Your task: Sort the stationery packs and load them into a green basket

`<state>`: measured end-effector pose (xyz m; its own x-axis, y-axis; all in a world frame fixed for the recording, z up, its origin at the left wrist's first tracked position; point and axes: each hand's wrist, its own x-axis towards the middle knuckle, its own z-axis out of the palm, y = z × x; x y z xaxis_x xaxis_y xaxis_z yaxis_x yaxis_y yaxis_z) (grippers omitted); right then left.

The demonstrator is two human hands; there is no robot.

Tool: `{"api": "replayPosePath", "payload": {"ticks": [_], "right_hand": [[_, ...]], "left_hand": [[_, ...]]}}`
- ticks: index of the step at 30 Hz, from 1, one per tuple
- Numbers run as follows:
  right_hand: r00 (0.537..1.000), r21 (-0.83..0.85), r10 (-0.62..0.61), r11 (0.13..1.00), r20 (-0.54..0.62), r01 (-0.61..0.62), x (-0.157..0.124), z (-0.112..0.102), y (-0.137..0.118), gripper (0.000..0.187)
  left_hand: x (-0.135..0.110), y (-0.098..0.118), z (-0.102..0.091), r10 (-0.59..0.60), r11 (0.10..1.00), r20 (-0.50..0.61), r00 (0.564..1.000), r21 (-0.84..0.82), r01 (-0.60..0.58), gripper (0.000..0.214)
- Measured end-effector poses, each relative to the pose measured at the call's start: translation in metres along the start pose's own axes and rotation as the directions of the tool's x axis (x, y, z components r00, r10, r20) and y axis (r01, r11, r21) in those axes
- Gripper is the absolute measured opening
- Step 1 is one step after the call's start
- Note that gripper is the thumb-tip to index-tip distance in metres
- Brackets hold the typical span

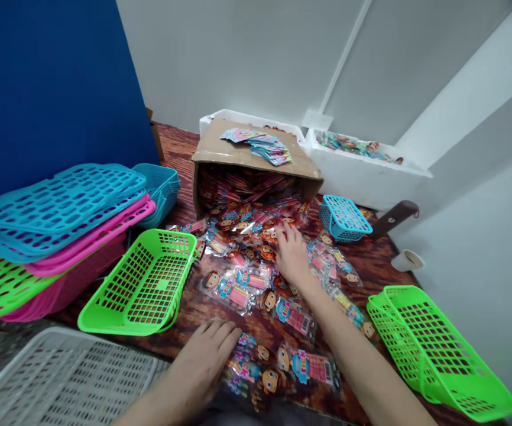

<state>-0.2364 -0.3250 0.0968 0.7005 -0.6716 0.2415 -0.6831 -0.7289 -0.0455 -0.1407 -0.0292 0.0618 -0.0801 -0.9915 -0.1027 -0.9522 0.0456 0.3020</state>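
My right hand (pixel 292 253) reaches forward over the heap of small clear packets (pixel 242 225) spilling from a cardboard box (pixel 256 160) lying on its side. Its fingers are slightly apart and touch the packets; none is visibly lifted. My left hand (pixel 209 350) lies low near the table's front edge, fingers stretched out, against the left side of a bunch of packets (pixel 249 361). Its thumb is hidden. The packets show cartoon heads and pink or yellow sticks. Several lie loose between my hands, such as one packet (pixel 309 365) beside my right forearm.
A green basket (pixel 178 281) stands left, another green basket (pixel 420 337) right. Stacked blue, pink and green baskets (pixel 61 201) fill the far left, above a white crate (pixel 61 373). Foam boxes (pixel 362 174), a small blue basket (pixel 347 219), a brown handle (pixel 393 219) and a cup (pixel 407 260) stand behind.
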Motion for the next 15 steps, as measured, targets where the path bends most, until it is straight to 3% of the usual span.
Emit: {"api": "replayPosePath", "payload": {"ticks": [3, 7, 15], "right_hand": [[1.0, -0.108, -0.016, 0.994, -0.019, 0.013, 0.032, 0.019, -0.009, 0.065], [0.997, -0.133, -0.063, 0.989, -0.048, 0.056, 0.06, 0.03, 0.001, 0.05], [0.954, -0.173, -0.287, 0.948, -0.09, 0.269, 0.046, 0.031, 0.031, 0.048]], "left_hand": [[0.0, 0.0, 0.001, -0.021, 1.0, 0.02, 1.0, -0.016, 0.021, 0.075], [0.002, 0.0, 0.002, -0.036, 0.997, 0.042, 0.998, -0.065, 0.039, 0.08], [0.006, 0.006, -0.015, -0.062, 0.995, 0.133, 0.989, -0.073, 0.072, 0.086]]}}
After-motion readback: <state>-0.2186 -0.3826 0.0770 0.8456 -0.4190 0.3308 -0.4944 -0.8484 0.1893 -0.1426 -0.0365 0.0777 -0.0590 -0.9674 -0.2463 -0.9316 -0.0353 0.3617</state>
